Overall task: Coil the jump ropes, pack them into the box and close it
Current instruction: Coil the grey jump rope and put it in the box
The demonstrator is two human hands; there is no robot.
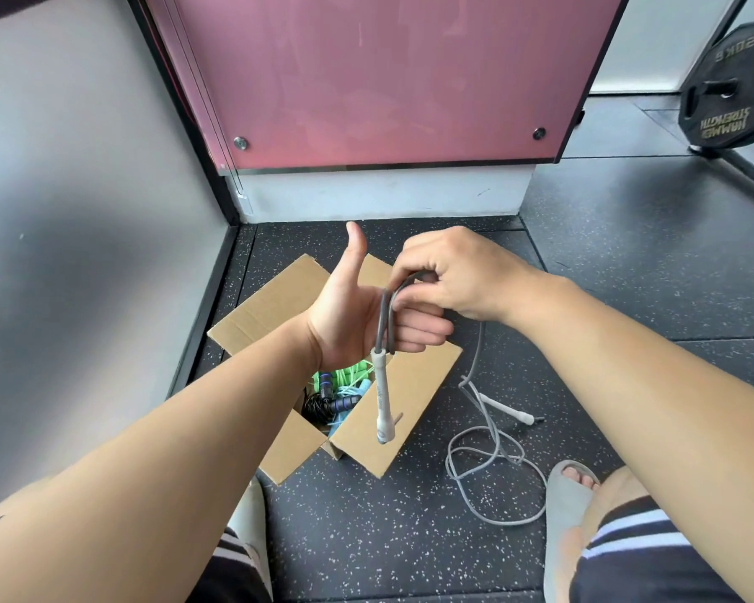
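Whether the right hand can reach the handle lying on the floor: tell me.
Probably yes: the handle lies uncovered on the floor beside the box, below the right hand, though that hand pinches the rope.

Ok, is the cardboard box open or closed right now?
Open. The cardboard box has its flaps spread outward, and green, blue and black jump ropes show inside it.

The person wears dark shorts (636, 554) with white stripes and soft grey slides (566, 507) that show the toes. Both arms (149, 428) are bare.
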